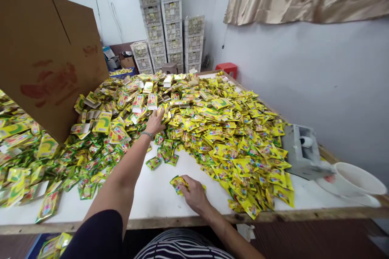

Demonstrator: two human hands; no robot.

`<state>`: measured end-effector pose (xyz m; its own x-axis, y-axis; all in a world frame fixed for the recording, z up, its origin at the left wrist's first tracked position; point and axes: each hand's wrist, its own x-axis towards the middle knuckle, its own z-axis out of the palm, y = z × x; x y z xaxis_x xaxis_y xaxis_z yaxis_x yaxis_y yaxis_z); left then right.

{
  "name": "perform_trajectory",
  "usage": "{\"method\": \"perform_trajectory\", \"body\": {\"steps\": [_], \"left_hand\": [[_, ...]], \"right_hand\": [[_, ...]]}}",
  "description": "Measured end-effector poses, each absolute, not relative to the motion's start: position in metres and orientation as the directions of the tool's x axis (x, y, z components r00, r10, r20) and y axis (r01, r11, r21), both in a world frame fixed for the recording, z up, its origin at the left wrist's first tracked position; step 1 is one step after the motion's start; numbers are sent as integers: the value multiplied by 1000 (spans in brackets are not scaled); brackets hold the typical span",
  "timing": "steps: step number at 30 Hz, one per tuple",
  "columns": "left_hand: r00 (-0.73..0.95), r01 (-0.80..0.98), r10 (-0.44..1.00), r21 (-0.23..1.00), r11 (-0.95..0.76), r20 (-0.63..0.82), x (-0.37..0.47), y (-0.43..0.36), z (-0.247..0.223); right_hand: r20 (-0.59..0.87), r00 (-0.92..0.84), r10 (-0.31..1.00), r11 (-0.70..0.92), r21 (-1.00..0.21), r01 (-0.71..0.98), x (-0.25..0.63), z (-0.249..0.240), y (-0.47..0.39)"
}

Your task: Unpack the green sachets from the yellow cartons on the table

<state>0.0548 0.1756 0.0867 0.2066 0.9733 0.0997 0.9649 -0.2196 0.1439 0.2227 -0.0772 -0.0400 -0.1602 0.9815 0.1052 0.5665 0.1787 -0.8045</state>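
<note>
My left hand (155, 122) reaches out over the pile, fingers stretched out against small yellow-and-green boxes (152, 100) and packets at its far side. My right hand (194, 195) is closed around a yellow candy packet (176, 184) just above the white tabletop; its fingers partly hide the packet, and a yellow bit shows at its other side. Between the hands lie several loose green packets (165, 154). To the right spreads a large heap of yellow packets (240, 158).
A tall cardboard box (60, 48) stands at the left among green packets (88, 188) and boxes. A grey tape dispenser (299, 149) and a white bowl (358, 178) sit at the right edge. Stacked white crates (173, 28) and a red stool (227, 67) are behind the table.
</note>
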Motion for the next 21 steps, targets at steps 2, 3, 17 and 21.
{"method": "perform_trajectory", "body": {"steps": [2, 3, 17, 21], "left_hand": [[155, 966, 976, 183, -183, 156, 55, 169, 79], [115, 965, 977, 213, -153, 177, 54, 163, 77], [-375, 641, 916, 754, 145, 142, -34, 30, 22], [-358, 744, 929, 630, 220, 98, -24, 8, 14]], "right_hand": [[120, -164, 979, 193, -805, 562, 222, -41, -77], [127, -167, 978, 200, -805, 559, 221, -42, -77], [76, -105, 992, 119, -849, 514, 224, -41, -73], [48, -112, 992, 101, -844, 527, 215, -40, -74]]}}
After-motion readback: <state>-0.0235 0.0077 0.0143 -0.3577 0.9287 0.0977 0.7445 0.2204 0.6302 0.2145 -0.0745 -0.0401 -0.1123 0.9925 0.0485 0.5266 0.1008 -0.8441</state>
